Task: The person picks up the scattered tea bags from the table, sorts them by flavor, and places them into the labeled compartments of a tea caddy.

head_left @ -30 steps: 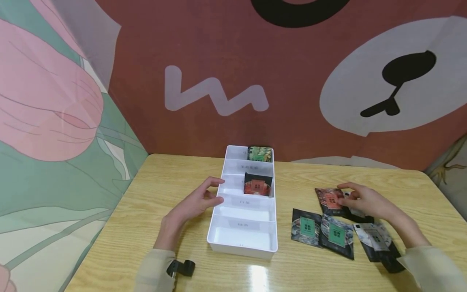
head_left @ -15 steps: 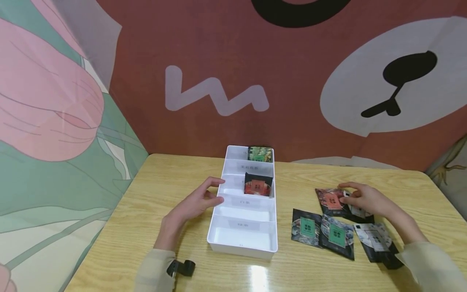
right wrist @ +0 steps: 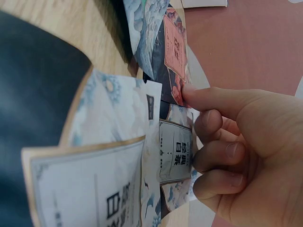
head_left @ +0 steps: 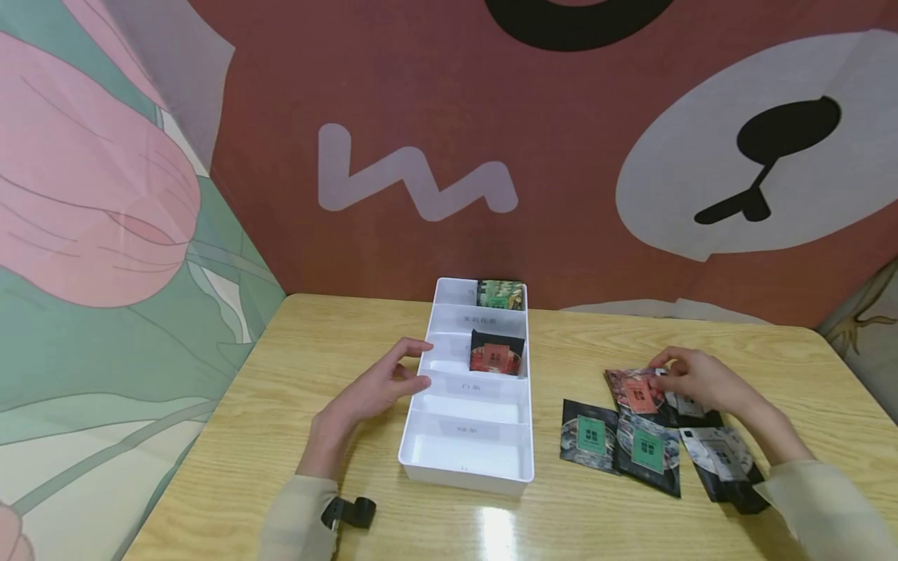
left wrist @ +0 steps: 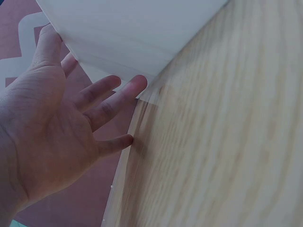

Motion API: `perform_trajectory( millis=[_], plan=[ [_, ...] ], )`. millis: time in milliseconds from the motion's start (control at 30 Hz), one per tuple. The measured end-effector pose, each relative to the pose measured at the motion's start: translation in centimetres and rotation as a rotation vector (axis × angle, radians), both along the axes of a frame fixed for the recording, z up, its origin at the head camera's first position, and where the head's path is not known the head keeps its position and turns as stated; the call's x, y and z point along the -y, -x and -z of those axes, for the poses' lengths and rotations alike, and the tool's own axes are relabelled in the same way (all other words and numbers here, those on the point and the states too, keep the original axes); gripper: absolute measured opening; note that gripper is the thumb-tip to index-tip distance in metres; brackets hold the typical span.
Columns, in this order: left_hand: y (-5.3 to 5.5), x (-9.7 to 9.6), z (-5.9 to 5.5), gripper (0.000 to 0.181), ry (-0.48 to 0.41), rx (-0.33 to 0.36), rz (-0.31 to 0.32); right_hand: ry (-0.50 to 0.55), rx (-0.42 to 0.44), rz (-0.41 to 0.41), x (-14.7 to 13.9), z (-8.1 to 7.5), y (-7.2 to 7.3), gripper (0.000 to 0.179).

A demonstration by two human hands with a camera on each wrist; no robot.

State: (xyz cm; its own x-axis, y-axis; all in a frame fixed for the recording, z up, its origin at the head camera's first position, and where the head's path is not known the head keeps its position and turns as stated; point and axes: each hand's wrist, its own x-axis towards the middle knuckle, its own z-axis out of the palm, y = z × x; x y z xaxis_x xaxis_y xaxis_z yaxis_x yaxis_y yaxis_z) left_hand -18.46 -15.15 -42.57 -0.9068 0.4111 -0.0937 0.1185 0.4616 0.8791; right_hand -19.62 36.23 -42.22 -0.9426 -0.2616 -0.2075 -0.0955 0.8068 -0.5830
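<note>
A long white divided tray (head_left: 463, 478) stands on the table, seen in the head view. My left hand (head_left: 372, 391) touches its left side with thumb and fingers spread; in the left wrist view the fingers (left wrist: 106, 106) lie fairly straight near the tray wall. On the right, my right hand (head_left: 712, 383) pinches the edge of a red-labelled tea packet (head_left: 638, 396), thumb on its face, the other fingers curled. That packet overlaps a green-labelled packet (head_left: 647, 452) and lies beside a white-labelled one (right wrist: 176, 151), which the hand partly covers.
Another green-labelled packet (head_left: 589, 438) and more white-labelled packets (head_left: 722, 458) lie nearby on the wooden table (head_left: 337, 491). Inside the tray are a red packet (head_left: 496, 357) and green packets (head_left: 501, 296) at the far end. A printed cloth (head_left: 575, 156) hangs behind.
The red-labelled packet has shifted slightly toward me, over the green one, along with my right fingers. My left hand and the tray have stayed put.
</note>
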Motion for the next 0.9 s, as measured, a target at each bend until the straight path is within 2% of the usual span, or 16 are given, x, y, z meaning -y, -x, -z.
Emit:
perform_trajectory(
  millis=[233, 400, 667, 900],
  plan=[
    [-0.07, -0.04, -0.14, 0.055, -0.009, -0.015, 0.009, -0.024, -0.084, 0.027, 0.27, -0.06, -0.06, 0.019],
    [-0.14, -0.04, -0.20, 0.055, -0.011, -0.006, 0.006, 0.003, -0.122, 0.023, 0.50, -0.27, -0.19, 0.020],
    [0.00, 0.02, -0.01, 0.054, -0.013, 0.002, 0.005, -0.023, -0.126, 0.053, 0.75, -0.58, -0.25, 0.027],
    [0.08, 0.09, 0.19, 0.053, -0.002, 0.008, 0.001, -0.006, -0.132, 0.060, 1.01, -0.89, -0.38, 0.031]
  ],
)
